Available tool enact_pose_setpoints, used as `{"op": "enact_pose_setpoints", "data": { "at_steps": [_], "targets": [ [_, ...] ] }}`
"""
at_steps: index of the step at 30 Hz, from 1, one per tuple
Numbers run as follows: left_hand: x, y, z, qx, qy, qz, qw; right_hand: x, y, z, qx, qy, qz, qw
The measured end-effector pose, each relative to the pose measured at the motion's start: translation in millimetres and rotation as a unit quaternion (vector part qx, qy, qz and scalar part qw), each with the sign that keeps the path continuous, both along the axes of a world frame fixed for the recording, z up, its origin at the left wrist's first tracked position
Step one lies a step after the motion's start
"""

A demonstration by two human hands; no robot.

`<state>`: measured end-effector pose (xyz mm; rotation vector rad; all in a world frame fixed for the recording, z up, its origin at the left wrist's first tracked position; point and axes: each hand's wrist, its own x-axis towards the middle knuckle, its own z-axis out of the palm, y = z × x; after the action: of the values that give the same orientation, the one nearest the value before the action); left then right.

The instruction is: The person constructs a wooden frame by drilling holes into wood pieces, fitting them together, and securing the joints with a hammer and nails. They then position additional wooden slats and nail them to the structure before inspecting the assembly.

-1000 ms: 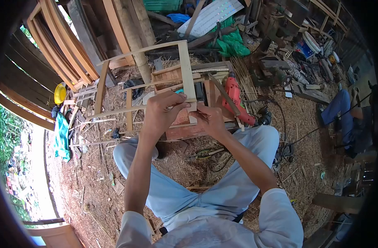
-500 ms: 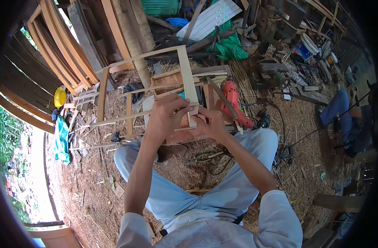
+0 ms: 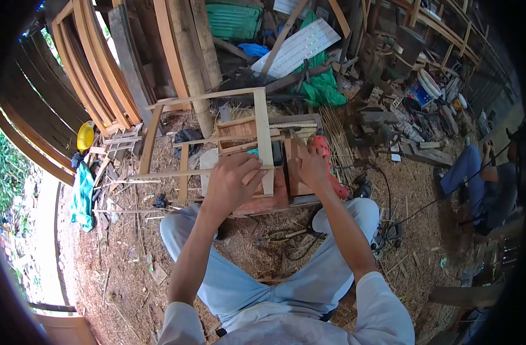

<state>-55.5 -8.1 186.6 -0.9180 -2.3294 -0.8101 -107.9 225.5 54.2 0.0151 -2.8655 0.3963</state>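
Observation:
My left hand [image 3: 237, 178] is closed on the near corner of a light wooden frame [image 3: 261, 123], where a long strip meets the wider crosspiece. The frame stretches away to the left above the ground. My right hand [image 3: 312, 171] is over a hammer [image 3: 297, 138], its fingers curled round the handle, which the hand mostly hides. Partly behind that hand lies a red power drill [image 3: 322, 145]. Beneath both hands is a low wooden box [image 3: 263, 204] with boards and pieces on it.
Pliers [image 3: 286, 234] lie on the shaving-covered ground between my legs. A black cord [image 3: 391, 192] runs on the right, where another person [image 3: 481, 178] sits. Timber frames [image 3: 93, 63] lean at the left, near a yellow helmet-like object [image 3: 85, 136]. Scrap and a green sheet [image 3: 323, 86] lie behind.
My right hand has left the frame's corner and moved right and up onto the hammer. The left hand keeps hold of the frame. The view has shifted slightly.

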Motion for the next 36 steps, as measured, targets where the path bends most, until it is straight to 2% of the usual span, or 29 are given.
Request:
{"op": "enact_pose_setpoints", "data": {
  "at_steps": [4, 6, 7, 9, 10, 12, 13, 15, 16, 18, 22, 24, 25, 30, 32, 33, 34, 35, 36],
  "targets": [
    [3.1, 2.1, -2.9, 0.017, -0.016, 0.002, 1.000, -14.0, 3.2, -0.5, 0.046, -0.028, -0.004, 0.999],
    [4.2, 1.6, -1.7, 0.009, -0.033, -0.001, 0.999, -21.0, 4.1, -0.9, 0.009, 0.072, 0.012, 0.997],
    [3.9, 1.3, -2.6, 0.010, -0.031, 0.000, 0.999, -30.5, 5.5, -5.0, 0.010, 0.075, 0.013, 0.997],
    [1.9, 0.9, -5.9, 0.029, -0.007, -0.010, 1.000, -47.8, 6.0, -4.8, -0.245, 0.044, 0.140, 0.958],
    [1.3, 0.7, -6.7, 0.028, -0.010, -0.011, 0.999, -46.4, 4.8, -3.0, -0.246, 0.042, 0.139, 0.958],
    [0.2, -2.6, -5.9, 0.024, -0.037, -0.002, 0.999, -44.2, -7.0, 1.1, -0.386, -0.039, 0.145, 0.910],
    [1.5, -4.7, -4.4, 0.023, -0.039, -0.001, 0.999, -41.9, -15.5, -5.0, -0.387, -0.041, 0.145, 0.910],
    [4.2, -6.2, -1.8, 0.017, -0.088, 0.015, 0.996, -35.8, -28.9, -25.6, -0.291, -0.124, 0.088, 0.945],
    [5.1, -7.3, -3.8, 0.018, -0.088, 0.014, 0.996, -38.8, -32.3, -37.9, -0.290, -0.124, 0.086, 0.945],
    [8.5, -13.0, -9.0, 0.035, -0.037, 0.010, 0.999, -43.3, -41.8, -47.8, -0.275, -0.042, 0.049, 0.959],
    [14.5, -33.6, -14.1, 0.068, -0.003, 0.031, 0.997, -66.6, -49.0, -39.7, -0.317, -0.078, 0.036, 0.945],
    [9.7, -54.8, -20.0, 0.121, 0.020, 0.050, 0.991, -90.9, -54.2, -45.2, -0.200, 0.005, 0.079, 0.977],
    [8.2, -61.2, -20.3, 0.144, 0.011, 0.059, 0.988, -98.8, -57.5, -46.7, -0.305, 0.026, 0.090, 0.948],
    [2.6, -75.3, -25.0, 0.189, 0.008, 0.087, 0.978, -137.9, -77.2, -36.2, -0.311, -0.081, 0.070, 0.944],
    [3.2, -79.4, -20.0, 0.190, 0.009, 0.092, 0.978, -134.4, -90.0, -23.3, -0.170, 0.115, 0.044, 0.978],
    [3.3, -82.1, -17.3, 0.195, 0.002, 0.103, 0.975, -139.3, -92.8, -19.2, -0.137, 0.094, 0.099, 0.981],
    [2.8, -84.0, -15.5, 0.201, -0.005, 0.114, 0.973, -150.6, -96.9, -18.7, -0.138, 0.092, 0.101, 0.981],
    [1.5, -84.9, -14.9, 0.201, -0.007, 0.117, 0.973, -161.2, -100.8, -18.5, -0.021, 0.015, 0.146, 0.989],
    [-0.3, -85.0, -14.7, 0.202, -0.009, 0.111, 0.973, -164.0, -103.2, -17.6, 0.096, -0.064, 0.188, 0.975]
  ]
}}
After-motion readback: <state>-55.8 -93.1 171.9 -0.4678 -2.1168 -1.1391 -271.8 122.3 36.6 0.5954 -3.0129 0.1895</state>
